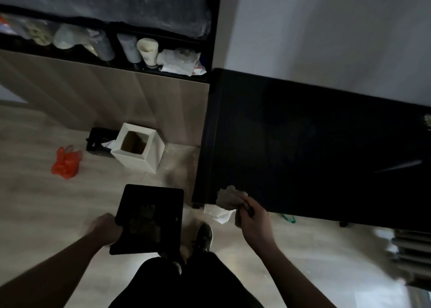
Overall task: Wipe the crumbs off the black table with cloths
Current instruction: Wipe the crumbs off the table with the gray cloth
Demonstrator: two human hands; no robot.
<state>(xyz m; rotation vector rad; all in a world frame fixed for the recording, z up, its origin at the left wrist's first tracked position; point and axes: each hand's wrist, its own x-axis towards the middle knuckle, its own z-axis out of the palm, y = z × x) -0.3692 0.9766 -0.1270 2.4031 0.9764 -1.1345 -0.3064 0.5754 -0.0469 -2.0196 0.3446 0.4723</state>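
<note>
The black table [314,144] fills the right half of the head view. My right hand [254,219] grips a crumpled grey cloth [229,197] at the table's near left corner, the cloth lying on the edge. My left hand [107,229] holds a flat black tray [149,219] by its left side, out over the floor to the left of the table. Dim specks or crumbs show on the tray's middle. A white paper or tissue [219,212] sits just below the table corner.
A white square bin [137,147] stands open on the floor left of the table, with a black box [98,142] behind it and an orange plastic bag [66,162] further left. Small crumbs dot the floor by the bin. A shelf with cups and bottles [130,49] runs along the back. My shoe [204,236] is below.
</note>
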